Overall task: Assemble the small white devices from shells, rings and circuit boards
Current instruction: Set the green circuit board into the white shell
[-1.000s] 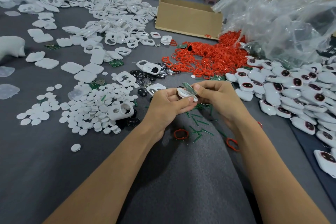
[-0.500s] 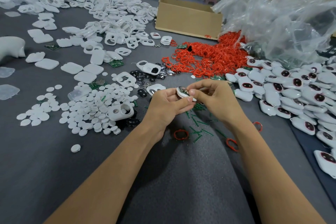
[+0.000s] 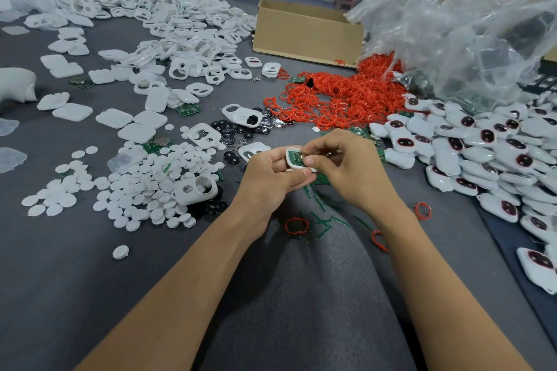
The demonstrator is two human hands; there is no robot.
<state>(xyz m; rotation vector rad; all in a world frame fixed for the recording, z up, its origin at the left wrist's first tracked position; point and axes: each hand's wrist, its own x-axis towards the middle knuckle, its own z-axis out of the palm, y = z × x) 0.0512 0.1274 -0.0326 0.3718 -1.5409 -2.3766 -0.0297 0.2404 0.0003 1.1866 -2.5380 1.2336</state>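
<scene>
My left hand grips a small white shell with a green circuit board lying inside it. My right hand pinches the shell's right side, thumb pressing on the board. Both hands hover over the grey cloth near the middle. A heap of red rings lies behind the hands. Empty white shells pile up at the back left. Assembled white devices with dark red windows lie heaped at the right.
White round discs spread at the left. Black buttons sit beside them. Green strips and loose red rings lie under my wrists. A cardboard box and crumpled plastic bags stand at the back.
The green board was held tilted above the shell by my right hand; it has gone down into the shell, and my right thumb presses on it.
</scene>
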